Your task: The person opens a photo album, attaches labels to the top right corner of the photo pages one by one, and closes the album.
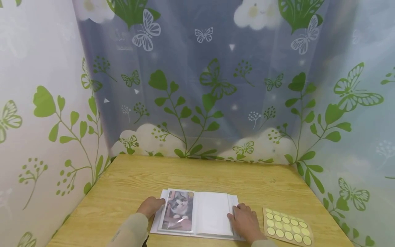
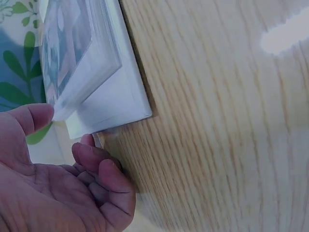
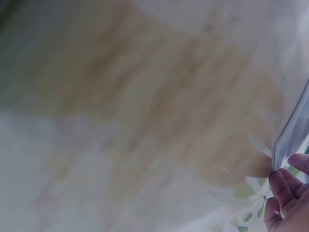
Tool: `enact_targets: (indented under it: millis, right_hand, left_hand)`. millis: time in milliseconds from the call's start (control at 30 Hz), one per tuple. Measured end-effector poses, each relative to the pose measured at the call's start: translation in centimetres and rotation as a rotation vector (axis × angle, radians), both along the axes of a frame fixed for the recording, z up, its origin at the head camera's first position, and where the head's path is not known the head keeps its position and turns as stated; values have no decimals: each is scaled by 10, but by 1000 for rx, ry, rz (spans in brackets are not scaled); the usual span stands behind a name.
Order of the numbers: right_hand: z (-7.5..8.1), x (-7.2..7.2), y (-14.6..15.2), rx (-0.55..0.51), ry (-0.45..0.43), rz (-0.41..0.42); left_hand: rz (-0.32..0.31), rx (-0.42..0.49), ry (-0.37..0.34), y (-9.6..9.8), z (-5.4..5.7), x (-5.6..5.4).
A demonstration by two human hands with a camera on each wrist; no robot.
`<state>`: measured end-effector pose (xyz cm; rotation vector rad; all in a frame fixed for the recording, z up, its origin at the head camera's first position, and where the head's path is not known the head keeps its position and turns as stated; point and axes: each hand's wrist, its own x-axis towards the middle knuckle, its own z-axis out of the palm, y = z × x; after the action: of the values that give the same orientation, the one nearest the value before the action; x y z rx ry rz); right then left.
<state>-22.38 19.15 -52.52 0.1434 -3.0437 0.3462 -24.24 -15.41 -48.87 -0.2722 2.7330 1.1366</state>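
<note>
A photo album [image 1: 214, 213] lies open on the wooden table. Its left page shows a cat photo [image 1: 180, 212] in a clear sleeve; the right page looks blank white. My left hand [image 1: 151, 207] holds the album's left edge. In the left wrist view the thumb touches the edge of the page stack, and the other fingers curl by the cover [image 2: 113, 104]. At the right edge is my right hand [image 1: 246, 221], and the right wrist view shows its fingers and thumb on either side of that edge. Part of the right border is hidden under this hand.
A sheet of round yellow stickers [image 1: 287, 226] lies on the table right of the right hand. The wood-grain table [image 1: 197, 171] extends behind the album. Curtains [image 1: 191, 113] printed with leaves and butterflies stand at the back and both sides.
</note>
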Motion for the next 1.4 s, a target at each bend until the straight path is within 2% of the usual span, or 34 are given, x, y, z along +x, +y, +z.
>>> enact_targets:
  millis: [167, 267, 433, 533, 700, 833, 1033, 1233, 1400]
  right_hand:
    - [0, 0, 0, 0, -10, -4]
    - [1, 0, 0, -5, -16, -5]
    - [1, 0, 0, -14, -28, 1]
    - [-1, 0, 1, -18, -21, 2]
    - [1, 0, -1, -46, -5, -2]
    - [2, 0, -3, -62, 2, -1]
    - [0, -2, -8, -78, 1, 11]
    - [-1, -4, -12, -69, -8, 18]
    - [0, -6, -12, -59, -27, 28]
  left_hand:
    - [9, 65, -2, -1, 3, 1]
    - [33, 72, -1, -1, 1, -1]
    - [84, 147, 30, -2, -6, -3]
    - [88, 172, 50, -2, -5, -4]
    - [63, 192, 55, 0, 10, -4]
    - [30, 258, 72, 4, 24, -2]
    - [0, 261, 114, 9, 42, -1]
    - [-18, 253, 178, 21, 52, 0]
    - [-32, 269, 191, 39, 59, -1]
